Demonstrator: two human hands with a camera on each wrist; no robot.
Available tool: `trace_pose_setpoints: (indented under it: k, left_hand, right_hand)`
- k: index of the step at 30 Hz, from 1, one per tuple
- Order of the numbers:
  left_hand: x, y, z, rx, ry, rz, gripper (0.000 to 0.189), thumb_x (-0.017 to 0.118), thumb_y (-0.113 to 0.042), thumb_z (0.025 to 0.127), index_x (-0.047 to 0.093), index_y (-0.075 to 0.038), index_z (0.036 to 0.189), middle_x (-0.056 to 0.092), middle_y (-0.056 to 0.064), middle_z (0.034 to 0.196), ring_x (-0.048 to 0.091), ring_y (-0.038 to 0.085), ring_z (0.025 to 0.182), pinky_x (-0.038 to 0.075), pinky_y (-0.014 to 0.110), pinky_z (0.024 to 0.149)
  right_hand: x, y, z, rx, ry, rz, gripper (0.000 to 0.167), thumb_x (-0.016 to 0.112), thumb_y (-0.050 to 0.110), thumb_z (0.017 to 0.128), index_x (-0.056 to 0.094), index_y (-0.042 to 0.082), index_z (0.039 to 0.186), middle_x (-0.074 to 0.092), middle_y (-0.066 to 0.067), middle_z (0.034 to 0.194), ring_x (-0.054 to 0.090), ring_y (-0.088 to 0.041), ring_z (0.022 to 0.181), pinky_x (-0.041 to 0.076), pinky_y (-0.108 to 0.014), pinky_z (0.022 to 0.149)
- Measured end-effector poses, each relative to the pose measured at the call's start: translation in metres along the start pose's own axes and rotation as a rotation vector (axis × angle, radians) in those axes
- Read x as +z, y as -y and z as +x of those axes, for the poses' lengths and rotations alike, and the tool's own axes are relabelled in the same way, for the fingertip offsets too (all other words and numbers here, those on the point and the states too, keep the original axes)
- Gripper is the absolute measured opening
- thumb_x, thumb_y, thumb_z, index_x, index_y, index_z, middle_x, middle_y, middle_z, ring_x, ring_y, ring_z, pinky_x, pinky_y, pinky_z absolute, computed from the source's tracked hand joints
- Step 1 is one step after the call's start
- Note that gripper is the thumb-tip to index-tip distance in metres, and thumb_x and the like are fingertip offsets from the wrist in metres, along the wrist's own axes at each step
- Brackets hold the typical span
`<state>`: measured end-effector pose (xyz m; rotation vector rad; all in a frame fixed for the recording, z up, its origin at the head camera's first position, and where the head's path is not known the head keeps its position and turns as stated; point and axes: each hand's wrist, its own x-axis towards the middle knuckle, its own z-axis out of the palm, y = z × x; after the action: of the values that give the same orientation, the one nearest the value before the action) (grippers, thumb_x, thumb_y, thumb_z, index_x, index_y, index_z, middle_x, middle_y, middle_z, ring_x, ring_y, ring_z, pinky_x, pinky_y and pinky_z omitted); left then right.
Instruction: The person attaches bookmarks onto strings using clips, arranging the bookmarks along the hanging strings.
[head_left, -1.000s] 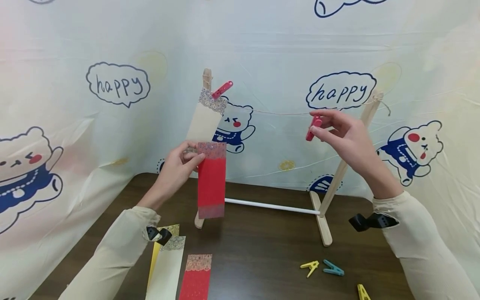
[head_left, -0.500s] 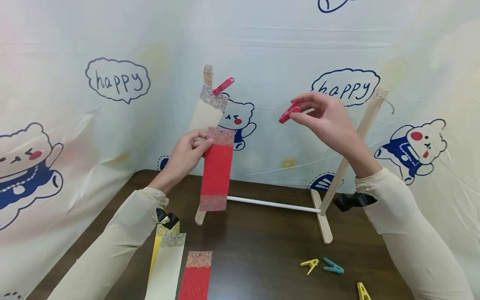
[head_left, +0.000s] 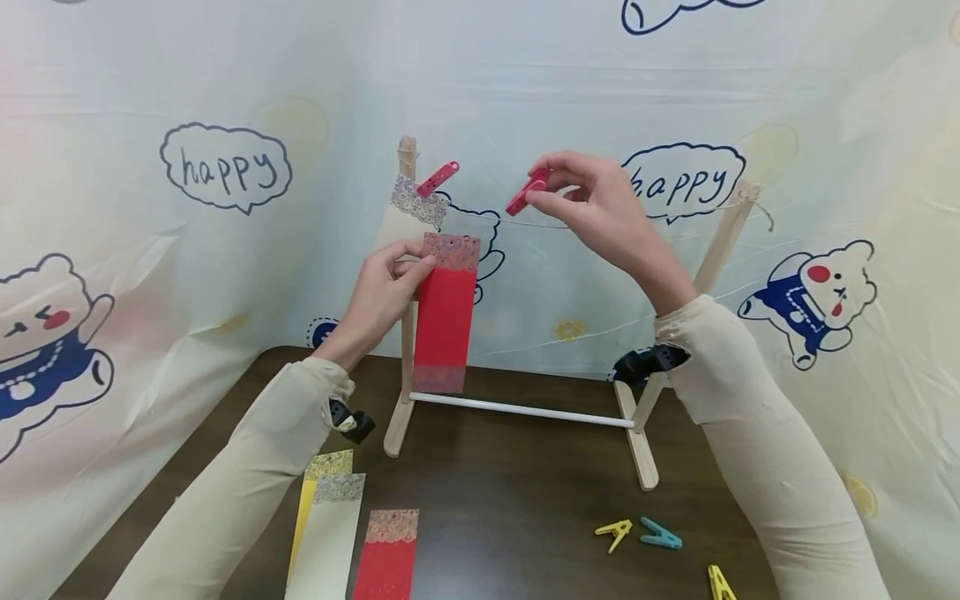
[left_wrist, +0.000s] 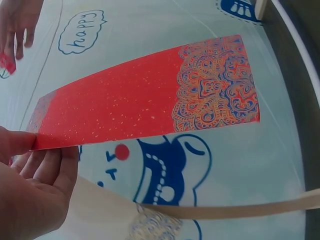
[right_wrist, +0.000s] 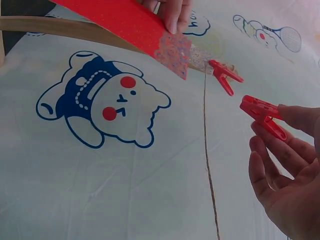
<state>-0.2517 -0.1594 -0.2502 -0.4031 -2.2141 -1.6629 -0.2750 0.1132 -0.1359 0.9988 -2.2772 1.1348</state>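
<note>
My left hand (head_left: 387, 287) pinches a red paper strip (head_left: 447, 325) with lace-patterned ends near its upper left edge. The strip hangs upright, its top just below the string (head_left: 528, 223). A red clothespin (right_wrist: 261, 111) sits between the thumb and fingers of my right hand (head_left: 592, 204), a little above the string and right of the strip. Behind my left hand, another red clothespin (head_left: 438, 178) clips a cream strip (head_left: 416, 207) with a grey lace top to the string by the left post. In the left wrist view the red strip (left_wrist: 135, 97) shows its full length.
The string runs between two wooden posts (head_left: 726, 237) joined low down by a white rod (head_left: 517, 409). On the brown table (head_left: 510, 517) lie a yellow strip (head_left: 303, 508), a cream strip (head_left: 326, 533) and a red strip (head_left: 386, 554). Yellow clothespins (head_left: 615, 532) and a blue one (head_left: 661, 533) lie front right.
My left hand has raised the red strip and moved it right, toward the string. My right hand has carried its red clothespin left and up, nearer the strip.
</note>
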Motion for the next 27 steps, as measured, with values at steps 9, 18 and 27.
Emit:
trace_pose_setpoints:
  k: [9,18,27]
  left_hand:
    - [0.007,-0.008,0.013,0.02,0.011,-0.056,0.026,0.057,-0.02,0.102,0.06,-0.001,0.121,0.073,0.017,0.104,0.071,0.022,0.085,0.059,0.029,0.075]
    - [0.012,-0.012,0.021,0.023,-0.004,-0.079,0.025,0.057,-0.019,0.102,0.059,-0.003,0.12,0.072,0.018,0.105,0.068,0.023,0.084,0.058,0.027,0.073]
    - [0.018,-0.013,0.026,0.041,0.002,-0.095,0.028,0.057,-0.022,0.102,0.06,-0.004,0.123,0.072,0.018,0.107,0.07,0.025,0.086,0.06,0.033,0.073]
  right_hand:
    - [0.02,-0.003,0.025,-0.057,0.018,-0.031,0.03,0.067,0.023,0.096,0.068,0.009,0.122,0.073,-0.002,0.106,0.06,-0.01,0.099,0.051,-0.029,0.084]
    - [0.039,-0.004,0.039,-0.068,0.019,-0.021,0.03,0.066,0.02,0.097,0.068,0.008,0.124,0.073,-0.004,0.112,0.062,-0.011,0.101,0.052,-0.027,0.083]
    - [0.05,-0.009,0.042,-0.015,0.046,-0.004,0.028,0.066,0.017,0.097,0.069,0.008,0.123,0.072,-0.006,0.112,0.069,-0.013,0.099,0.055,-0.027,0.087]
